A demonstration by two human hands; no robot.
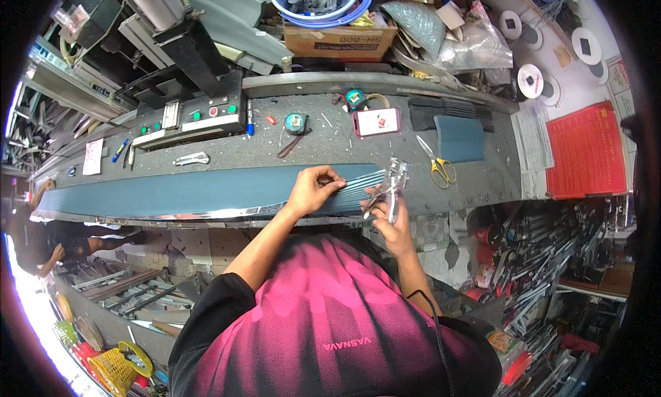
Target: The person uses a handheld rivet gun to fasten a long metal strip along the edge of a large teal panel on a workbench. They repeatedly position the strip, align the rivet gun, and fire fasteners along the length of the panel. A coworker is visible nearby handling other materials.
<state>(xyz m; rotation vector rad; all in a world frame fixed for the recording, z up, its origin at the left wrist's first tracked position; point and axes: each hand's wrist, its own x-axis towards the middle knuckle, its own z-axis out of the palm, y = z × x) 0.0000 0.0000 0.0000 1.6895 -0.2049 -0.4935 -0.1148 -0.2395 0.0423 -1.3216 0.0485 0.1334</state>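
A long, blue-grey flat panel (179, 192) lies along the bench's near edge, with a shiny film edge at its front. Its right end shows a fan of thin pale strips (354, 190). My left hand (315, 190) is over that end, thumb and fingertips pinched beside the strips; what is between them is too small to make out. My right hand (394, 230) is wrapped round a silver plier-like tool (394, 190), its head pointing away from me at the strips' right ends. The exact kind of tool cannot be made out.
On the bench are yellow-handled scissors (441, 171), a short blue-grey piece (460, 138), a phone (377, 122), a tape measure (296, 124) and a box cutter (191, 159). A black press-like machine (189, 115) stands at back left. Another person (51, 242) is far left.
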